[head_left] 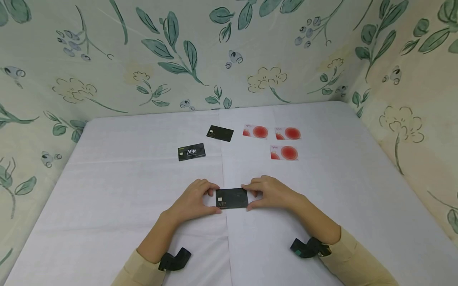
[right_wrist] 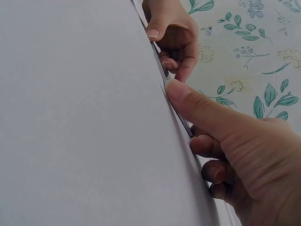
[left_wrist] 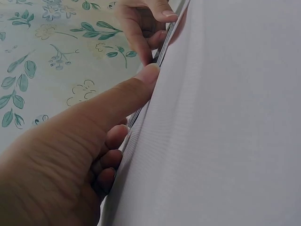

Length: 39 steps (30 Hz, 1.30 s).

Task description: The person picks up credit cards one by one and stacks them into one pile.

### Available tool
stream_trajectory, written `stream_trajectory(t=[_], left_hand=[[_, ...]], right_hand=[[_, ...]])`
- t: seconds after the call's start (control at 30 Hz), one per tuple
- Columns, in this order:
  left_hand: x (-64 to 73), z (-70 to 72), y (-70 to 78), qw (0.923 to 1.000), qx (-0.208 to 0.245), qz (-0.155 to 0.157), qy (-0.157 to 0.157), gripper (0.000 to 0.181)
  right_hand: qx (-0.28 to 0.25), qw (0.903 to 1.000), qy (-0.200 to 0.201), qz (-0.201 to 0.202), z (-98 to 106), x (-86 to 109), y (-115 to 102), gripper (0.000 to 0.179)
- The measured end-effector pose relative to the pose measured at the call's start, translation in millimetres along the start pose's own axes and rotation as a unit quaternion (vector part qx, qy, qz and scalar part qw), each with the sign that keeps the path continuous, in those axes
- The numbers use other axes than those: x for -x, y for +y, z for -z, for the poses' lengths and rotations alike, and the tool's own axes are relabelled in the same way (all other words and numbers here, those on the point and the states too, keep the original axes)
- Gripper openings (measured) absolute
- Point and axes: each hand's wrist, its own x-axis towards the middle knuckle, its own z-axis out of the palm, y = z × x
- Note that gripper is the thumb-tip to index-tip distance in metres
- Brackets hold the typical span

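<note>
A black card (head_left: 231, 198) with a chip and the letters VIP lies flat at the near middle of the white table in the head view. My left hand (head_left: 195, 198) pinches its left end, with the thumb at the near corner and the index finger at the far one. At the opposite end, my right hand (head_left: 272, 193) grips the card the same way. Both wrist views catch it edge-on as thin dark lines beside the thumbs; whether more than one card lies there I cannot tell.
Farther back lie a black Vip card (head_left: 191, 151) and a plain black card (head_left: 220, 133). To their right are three red-and-white cards, one (head_left: 284, 153) nearer than the others. White cloth (head_left: 118, 190) covers the table, and a leaf-patterned curtain (head_left: 200, 51) hangs behind it.
</note>
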Motion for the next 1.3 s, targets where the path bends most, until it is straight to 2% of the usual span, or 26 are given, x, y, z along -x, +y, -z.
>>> stream_trajectory(t=[0.23,0.5,0.7,0.87,1.13,1.3], left_hand=[[-0.3,1.0,-0.2,0.9996,0.02,0.016,0.007,0.066],[-6.6,10.1,9.8,0.9991,0.02,0.008,0.037,0.072],[-12.4,13.7,14.5,0.9986,0.026,0.0,0.046,0.072],[-17.7,19.7,21.6,0.9975,0.032,-0.022,0.059,0.073],[-25.1,28.6,36.5,0.9976,0.049,-0.01,0.047,0.073],[-30.3,31.7,44.3,0.9972,0.049,-0.014,0.054,0.072]], right_hand=[[-0.012,0.9991,-0.027,-0.032,6,-1.2,-5,0.061],[-0.032,0.9992,0.025,0.003,14,-0.3,-4,0.064],[-0.059,0.9974,0.041,0.0,19,-0.2,-3,0.065],[-0.077,0.9944,0.072,0.012,28,0.7,-4,0.064],[-0.086,0.9913,0.098,0.017,35,2.2,-1,0.065],[-0.082,0.991,0.106,-0.005,40,3.9,0,0.066]])
